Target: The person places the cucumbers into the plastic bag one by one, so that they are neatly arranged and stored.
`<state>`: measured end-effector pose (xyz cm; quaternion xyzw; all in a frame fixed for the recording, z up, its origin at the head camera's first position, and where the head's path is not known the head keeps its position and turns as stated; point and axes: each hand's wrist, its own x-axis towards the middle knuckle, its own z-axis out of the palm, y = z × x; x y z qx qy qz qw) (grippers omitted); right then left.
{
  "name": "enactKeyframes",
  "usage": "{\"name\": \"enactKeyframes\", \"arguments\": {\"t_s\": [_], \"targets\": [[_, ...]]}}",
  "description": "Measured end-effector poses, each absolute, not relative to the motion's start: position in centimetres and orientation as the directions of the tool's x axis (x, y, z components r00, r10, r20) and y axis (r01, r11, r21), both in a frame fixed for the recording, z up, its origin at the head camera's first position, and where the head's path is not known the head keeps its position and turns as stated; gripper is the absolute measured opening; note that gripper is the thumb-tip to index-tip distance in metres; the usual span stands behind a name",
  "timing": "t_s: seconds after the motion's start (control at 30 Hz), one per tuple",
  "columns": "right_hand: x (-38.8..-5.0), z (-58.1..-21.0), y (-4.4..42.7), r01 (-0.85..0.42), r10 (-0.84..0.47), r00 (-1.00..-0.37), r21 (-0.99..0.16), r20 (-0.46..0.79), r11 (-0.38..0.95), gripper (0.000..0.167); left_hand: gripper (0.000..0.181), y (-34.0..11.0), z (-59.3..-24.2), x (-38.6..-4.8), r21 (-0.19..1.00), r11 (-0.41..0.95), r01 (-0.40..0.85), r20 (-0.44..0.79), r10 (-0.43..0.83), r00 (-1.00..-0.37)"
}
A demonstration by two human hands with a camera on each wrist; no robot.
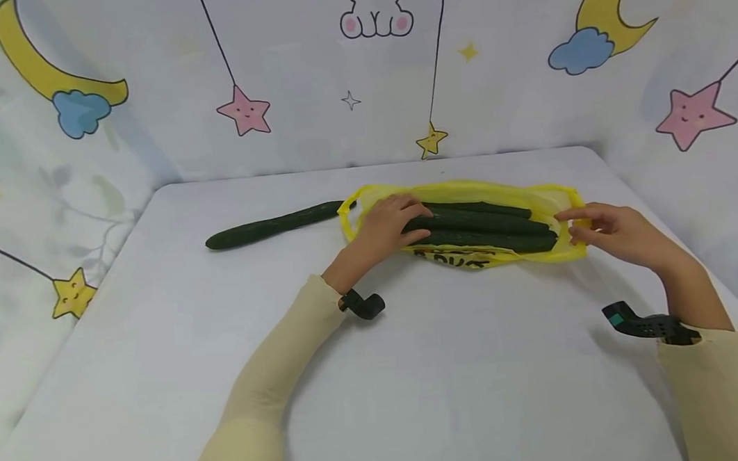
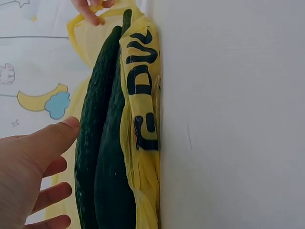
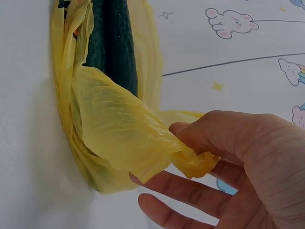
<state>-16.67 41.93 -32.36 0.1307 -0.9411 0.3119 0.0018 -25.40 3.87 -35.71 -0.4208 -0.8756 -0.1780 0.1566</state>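
Dark green cucumbers (image 1: 481, 219) lie side by side in an open yellow plastic bag (image 1: 505, 192) with black lettering; three show in the head view. My left hand (image 1: 384, 226) is over their left ends, thumb and fingers apart. In the left wrist view that hand (image 2: 35, 171) has its thumb tip beside a cucumber (image 2: 95, 129), and whether it touches is unclear. At the bag's right end, my right hand (image 1: 620, 235) pinches the gathered plastic between thumb and fingers, plainest in the right wrist view, where the bag (image 3: 124, 129) stretches from the fingertips.
Another cucumber (image 1: 268, 227) lies outside on the white table (image 1: 445, 366), its right end reaching the bag's left edge. A patterned cloth (image 1: 311, 73) with moons and stars hangs behind the table. Each wrist carries a black camera mount (image 1: 643, 324).
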Motion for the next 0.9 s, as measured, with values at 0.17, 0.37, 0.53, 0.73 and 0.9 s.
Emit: {"name": "enactKeyframes", "arguments": {"t_s": [0.17,0.37,0.53,0.73,0.9], "targets": [[-16.7,-32.4,41.9,-0.241,-0.238,-0.968,-0.574,0.082,0.783,0.031,0.031,2.5,-36.3,-25.4,0.205,0.550,0.810,0.479,0.665,-0.573],[-16.9,-32.7,42.1,-0.270,-0.260,-0.960,-0.582,0.104,0.767,0.029,0.029,0.6,-36.7,-25.4,0.246,0.508,0.825,0.512,0.655,-0.556],[-16.7,-32.6,42.1,-0.285,-0.274,-0.956,-0.581,0.109,0.763,0.030,0.028,-0.8,-37.0,-25.5,0.224,0.514,0.828,0.537,0.644,-0.544],[-16.7,-32.6,42.2,-0.281,-0.274,-0.956,-0.584,0.103,0.761,0.031,0.026,-2.5,-37.4,-25.6,0.215,0.526,0.823,0.550,0.631,-0.547],[-16.7,-32.6,42.2,-0.275,-0.270,-0.958,-0.582,0.098,0.765,0.032,0.026,-4.2,-37.7,-25.6,0.196,0.574,0.795,0.588,0.580,-0.564]]}}
